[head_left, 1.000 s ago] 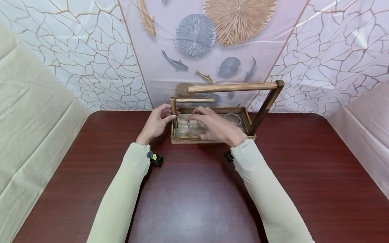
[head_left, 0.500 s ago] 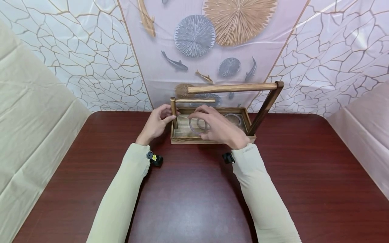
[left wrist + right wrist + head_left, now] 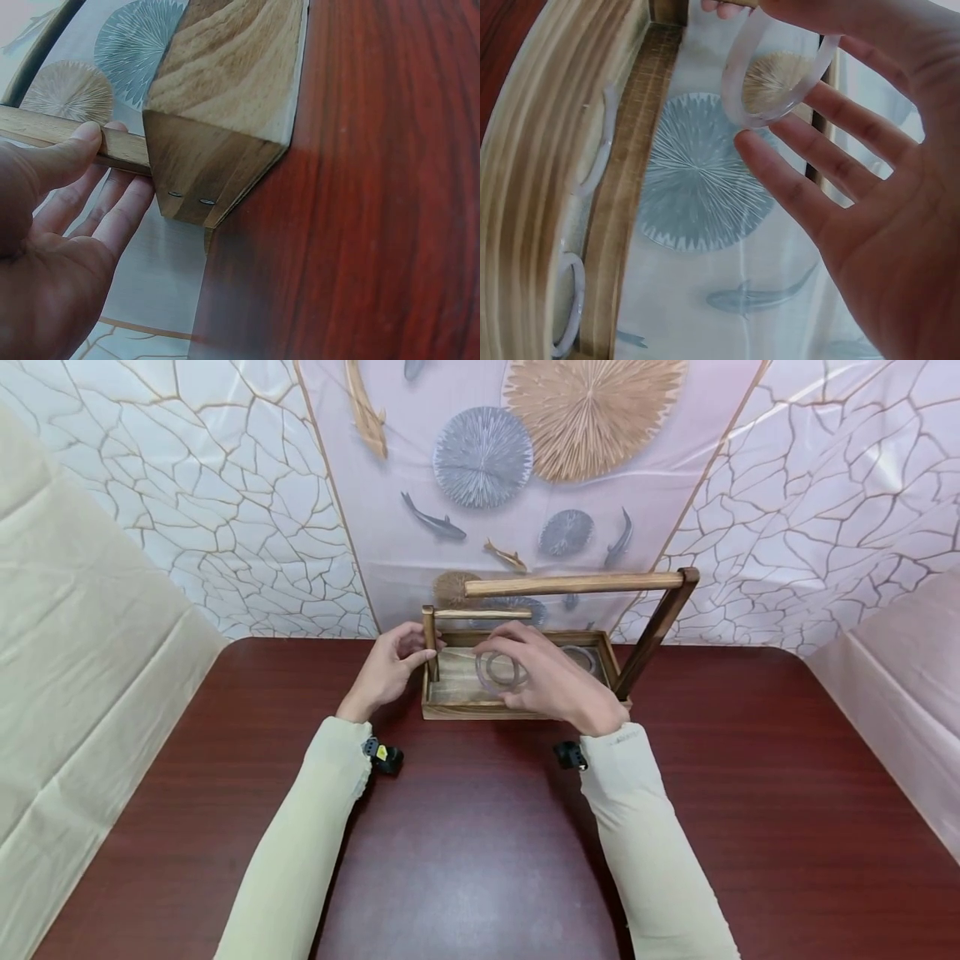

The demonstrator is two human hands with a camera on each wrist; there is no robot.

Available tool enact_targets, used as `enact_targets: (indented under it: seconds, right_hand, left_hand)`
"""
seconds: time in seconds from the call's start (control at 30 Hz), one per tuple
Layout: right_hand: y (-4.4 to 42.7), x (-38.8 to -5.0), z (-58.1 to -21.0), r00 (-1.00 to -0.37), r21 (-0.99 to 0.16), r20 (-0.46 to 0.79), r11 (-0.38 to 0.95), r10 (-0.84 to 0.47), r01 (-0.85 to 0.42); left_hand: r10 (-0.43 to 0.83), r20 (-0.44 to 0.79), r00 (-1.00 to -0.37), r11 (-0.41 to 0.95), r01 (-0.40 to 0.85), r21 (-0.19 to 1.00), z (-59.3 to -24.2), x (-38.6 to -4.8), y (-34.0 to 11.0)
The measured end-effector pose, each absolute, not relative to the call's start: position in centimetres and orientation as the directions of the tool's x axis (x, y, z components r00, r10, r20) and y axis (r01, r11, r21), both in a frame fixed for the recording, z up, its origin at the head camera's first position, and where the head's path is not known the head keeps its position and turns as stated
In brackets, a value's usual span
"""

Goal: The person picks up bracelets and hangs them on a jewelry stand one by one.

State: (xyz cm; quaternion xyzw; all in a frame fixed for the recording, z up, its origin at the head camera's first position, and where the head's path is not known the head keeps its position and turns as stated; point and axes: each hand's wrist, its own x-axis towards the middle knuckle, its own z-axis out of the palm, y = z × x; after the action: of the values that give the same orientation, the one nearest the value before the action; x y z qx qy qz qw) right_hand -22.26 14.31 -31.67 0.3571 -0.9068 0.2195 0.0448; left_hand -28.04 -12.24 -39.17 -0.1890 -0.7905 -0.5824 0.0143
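A wooden tray-like stand bears a short post with a bar at its left and a taller post with a long bar at its right. My left hand grips the short post between thumb and fingers; the left wrist view shows this hand around the post. Over the tray, my right hand holds a translucent bangle. The right wrist view shows the bangle pinched at its top, with several fingers spread. Two more bangles lie in the tray, one at its right.
The long upper bar reaches leftward above the tray from the tall slanted post. A patterned cloth backdrop hangs behind the dark red table, with pale cloth at both sides.
My right hand has shifted slightly to the right with the bangle. My left hand keeps its hold on the short post. The head view has tilted slightly upward.
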Motion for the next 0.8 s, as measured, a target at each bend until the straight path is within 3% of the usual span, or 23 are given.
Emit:
enact_targets:
  seconds: [0.8]
  right_hand:
    - [16.1, -22.4, -31.2, -0.771, -0.403, 0.243, 0.661, -0.589, -0.633]
  left_hand:
    - [0.288, 0.238, -0.928, 0.286, 0.320, 0.903, -39.1, -27.7, -12.4]
